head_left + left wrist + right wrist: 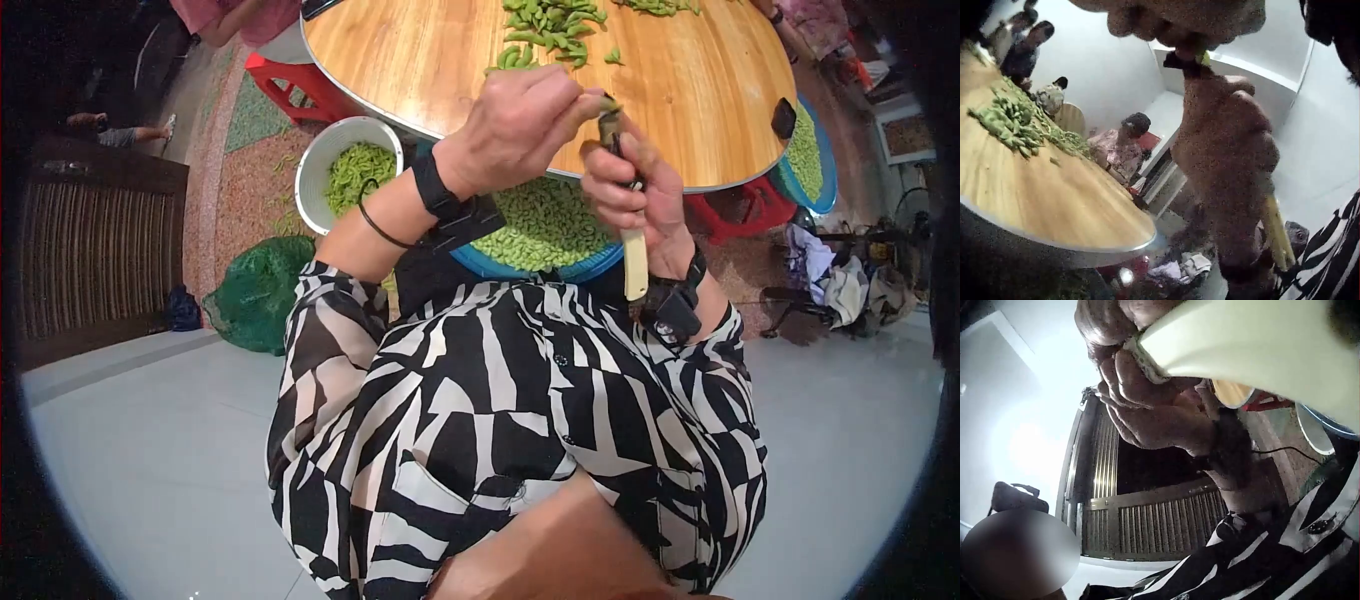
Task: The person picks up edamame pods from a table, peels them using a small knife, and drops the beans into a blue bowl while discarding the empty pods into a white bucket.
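Both hands meet above the table's near edge in the head view. My left hand (520, 125) has its fingers curled and pinches a small green bean pod (611, 104), mostly covered by the fingertips. In my right hand (645, 190) is a hand tool with a long cream handle (635, 268) and a dark metal head (609, 130). The tool's head stands upward, right at the pod and the left fingertips. In the right wrist view the handle (1241, 344) fills the upper right. A pile of green pods (550, 25) lies on the wooden table (430, 70).
Below the table edge sits a blue basin (590, 268) of shelled green beans (540, 225). A white bucket (312, 185) of pods stands at the left, a green mesh bag (262, 295) below it. Red stools (300, 90) stand under the table. Other people sit around it.
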A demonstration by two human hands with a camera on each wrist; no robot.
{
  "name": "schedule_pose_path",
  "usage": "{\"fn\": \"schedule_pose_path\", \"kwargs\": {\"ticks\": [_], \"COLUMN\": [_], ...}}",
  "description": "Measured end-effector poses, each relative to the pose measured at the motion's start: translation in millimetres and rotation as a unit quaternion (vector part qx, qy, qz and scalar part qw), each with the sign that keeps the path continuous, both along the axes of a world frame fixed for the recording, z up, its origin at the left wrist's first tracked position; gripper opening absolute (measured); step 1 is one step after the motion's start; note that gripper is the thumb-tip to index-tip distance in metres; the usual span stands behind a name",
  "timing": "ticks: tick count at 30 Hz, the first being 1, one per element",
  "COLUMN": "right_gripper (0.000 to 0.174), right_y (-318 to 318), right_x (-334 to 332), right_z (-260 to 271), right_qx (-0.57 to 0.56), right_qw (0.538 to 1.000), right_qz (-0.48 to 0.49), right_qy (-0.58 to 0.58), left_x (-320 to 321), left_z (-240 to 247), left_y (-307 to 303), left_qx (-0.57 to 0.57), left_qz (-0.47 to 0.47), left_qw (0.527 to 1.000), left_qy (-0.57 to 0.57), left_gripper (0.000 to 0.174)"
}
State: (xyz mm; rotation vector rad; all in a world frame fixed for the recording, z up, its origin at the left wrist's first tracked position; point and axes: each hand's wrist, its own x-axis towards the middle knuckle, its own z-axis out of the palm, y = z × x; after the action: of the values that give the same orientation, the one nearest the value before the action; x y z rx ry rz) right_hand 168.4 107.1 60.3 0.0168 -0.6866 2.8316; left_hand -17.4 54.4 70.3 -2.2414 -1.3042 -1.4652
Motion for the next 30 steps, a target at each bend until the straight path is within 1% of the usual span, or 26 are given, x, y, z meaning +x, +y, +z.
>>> {"fn": "schedule_pose_path", "kwargs": {"ticks": [1,2,3,4,5,6,8,9,10,12,13,14,15,18,19,22,23,24,25,26,27,28,29,30], "right_gripper": [0.030,0.028,0.022,0.022,0.025,0.029,0.027,0.028,0.028,0.029,0.031,0.033,0.033,0.034,0.034,0.034,0.034,0.034,0.032,0.031,0.031,0.029,0.028,0.028], "right_y": [5,7,6,7,8,8,5,1,-1,-3,-3,-4,-3,1,2,1,0,-2,-3,-2,0,2,3,3], "right_x": [1,1,2,2,3,4,3,1,0,-1,-1,-1,-1,1,4,5,5,6,6,6,6,6,5,5], "right_z": [2,4,6,4,-1,-3,-2,-3,-4,-7,-10,-11,-10,-7,-9,-6,-5,-7,-11,-14,-19,-26,-33,-39], "right_qx": [0.050,0.100,0.164,0.166,0.166,0.165,0.166,0.240,0.310,0.304,0.363,0.421,0.422,0.420,0.414,0.395,0.381,0.380,0.431,0.482,0.483,0.509,0.534,0.535], "right_qw": [0.997,0.990,0.974,0.974,0.972,0.970,0.965,0.938,0.904,0.904,0.876,0.844,0.844,0.838,0.844,0.859,0.867,0.868,0.841,0.809,0.809,0.793,0.776,0.776], "right_qz": [-0.040,-0.079,-0.118,-0.117,-0.115,-0.113,-0.122,-0.155,-0.185,-0.197,-0.204,-0.211,-0.212,-0.221,-0.206,-0.184,-0.178,-0.178,-0.191,-0.205,-0.206,-0.218,-0.230,-0.231], "right_qy": [-0.031,-0.061,-0.105,-0.104,-0.121,-0.138,-0.160,-0.195,-0.229,-0.227,-0.242,-0.256,-0.255,-0.271,-0.272,-0.269,-0.266,-0.266,-0.267,-0.266,-0.265,-0.254,-0.244,-0.243], "left_x": [3,3,3,2,2,4,11,11,13,15,15,15,15,21,19,25,25,25,26,25,24,24,26,29], "left_z": [-2,-3,-3,-4,-14,-14,-16,-18,-22,-30,-34,-38,-37,-32,-37,-36,-36,-36,-36,-36,-39,-42,-47,-52], "left_y": [0,-2,-3,-3,-2,-3,-7,-8,-8,-5,-5,-4,-3,-9,-10,-11,-11,-11,-10,-8,-6,-6,-4,-1], "left_qx": [-0.037,-0.038,-0.169,-0.291,-0.326,-0.325,-0.339,-0.354,-0.356,-0.337,-0.337,-0.348,-0.359,-0.346,-0.358,-0.341,-0.342,-0.348,-0.352,-0.351,-0.366,-0.382,-0.381,-0.370], "left_qz": [0.006,0.008,-0.060,-0.126,-0.122,-0.122,-0.120,-0.135,-0.134,-0.144,-0.142,-0.145,-0.149,-0.151,-0.154,-0.135,-0.134,-0.136,-0.138,-0.140,-0.132,-0.124,-0.124,-0.110], "left_qw": [0.998,0.998,0.962,0.879,0.857,0.858,0.832,0.812,0.811,0.787,0.787,0.770,0.754,0.769,0.776,0.789,0.789,0.775,0.761,0.763,0.746,0.727,0.727,0.723], "left_qy": [-0.042,-0.043,-0.205,-0.358,-0.379,-0.379,-0.423,-0.444,-0.446,-0.497,-0.498,-0.514,-0.529,-0.516,-0.496,-0.493,-0.492,-0.509,-0.526,-0.525,-0.541,-0.557,-0.558,-0.573], "left_gripper": [0.018,0.018,0.022,0.026,0.028,0.028,0.026,0.018,0.018,0.018,0.018,0.016,0.015,0.014,0.014,0.015,0.015,0.016,0.017,0.017,0.017,0.018,0.018,0.018]}}
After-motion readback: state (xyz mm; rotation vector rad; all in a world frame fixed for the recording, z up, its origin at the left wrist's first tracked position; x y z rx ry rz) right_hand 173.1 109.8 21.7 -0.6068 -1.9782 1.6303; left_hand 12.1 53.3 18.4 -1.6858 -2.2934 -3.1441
